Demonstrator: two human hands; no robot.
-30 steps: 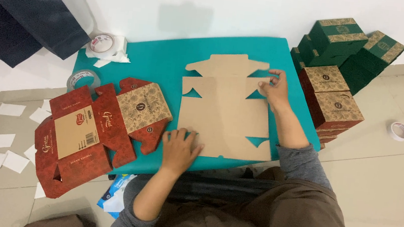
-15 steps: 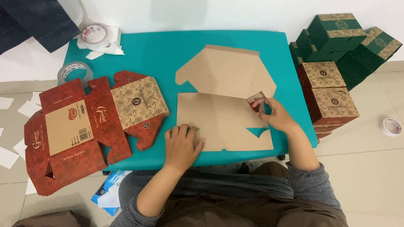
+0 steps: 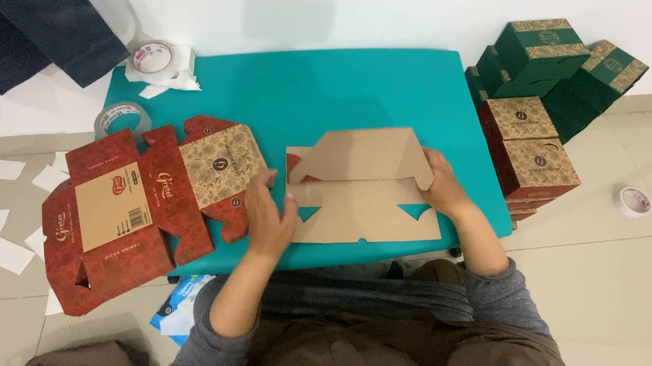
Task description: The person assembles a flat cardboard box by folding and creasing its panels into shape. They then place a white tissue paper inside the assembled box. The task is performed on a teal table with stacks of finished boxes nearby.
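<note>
my left hand (image 3: 270, 217) lay flat and wide on the folded cardboard blank (image 3: 362, 187), right hand (image 3: 443, 186) gripping its flap, on the teal table (image 3: 369, 83) over pale tiles.

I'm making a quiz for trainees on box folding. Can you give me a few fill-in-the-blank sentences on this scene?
1. The carton blank under both hands lies on a ____ table.
2. The left hand presses the blank's ____ edge.
3. The right hand folds a ____ flap over.
4. The finished boxes are red and ____.

Missing words: teal; left; brown; green
</note>
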